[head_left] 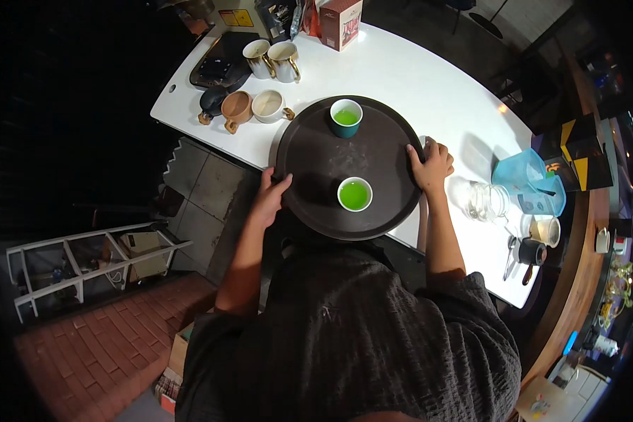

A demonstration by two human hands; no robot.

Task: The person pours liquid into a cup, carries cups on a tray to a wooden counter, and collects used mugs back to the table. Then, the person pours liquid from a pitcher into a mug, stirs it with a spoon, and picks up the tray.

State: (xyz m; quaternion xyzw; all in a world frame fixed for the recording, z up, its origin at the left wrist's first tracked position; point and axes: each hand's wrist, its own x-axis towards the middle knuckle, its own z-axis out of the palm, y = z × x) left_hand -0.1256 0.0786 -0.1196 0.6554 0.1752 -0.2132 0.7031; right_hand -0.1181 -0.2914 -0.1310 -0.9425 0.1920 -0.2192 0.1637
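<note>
Round dark-brown tray (355, 155) is over the near edge of the white worktop (394, 67); I can't tell if it rests there. The left hand (269, 198) grasps one side of its rim, the right hand (435, 167) the other. Upon it stand a teal, white-rimmed cup (346, 118) and, nearer the person, a round white-rimmed cup (355, 194), both holding bright green liquid.

White table (408, 70), reddish bricks (105, 348), grey tiled floor (214, 183)
</note>
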